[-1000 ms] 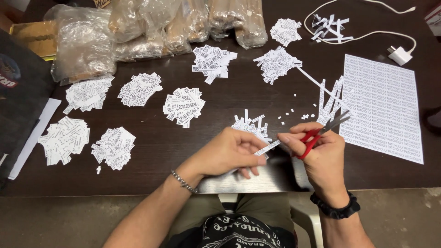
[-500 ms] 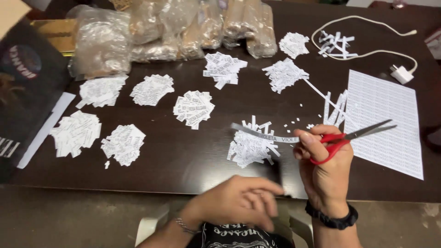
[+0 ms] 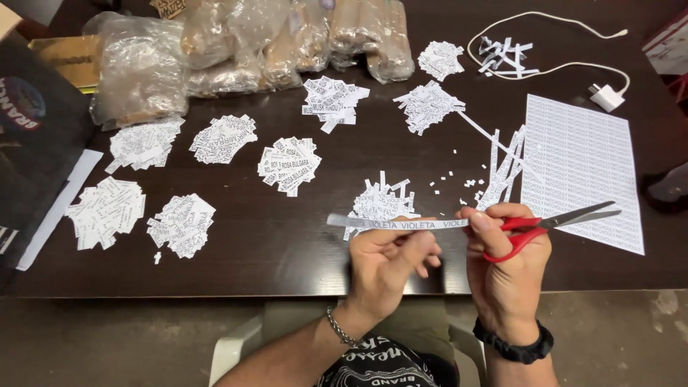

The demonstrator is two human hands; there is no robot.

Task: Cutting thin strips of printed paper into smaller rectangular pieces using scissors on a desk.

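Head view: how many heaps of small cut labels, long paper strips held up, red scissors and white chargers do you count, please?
Heaps of small cut labels: 9
Paper strip held up: 1
Red scissors: 1
White charger: 1
Total: 12

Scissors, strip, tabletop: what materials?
Scissors: red handles look like glossy plastic; blades grey and shiny, likely steel. Strip: thin white printed paper, matte, held flat between left hand and right hand. Tabletop: dark brown, smooth with a soft sheen; wood or laminate, can't tell which.
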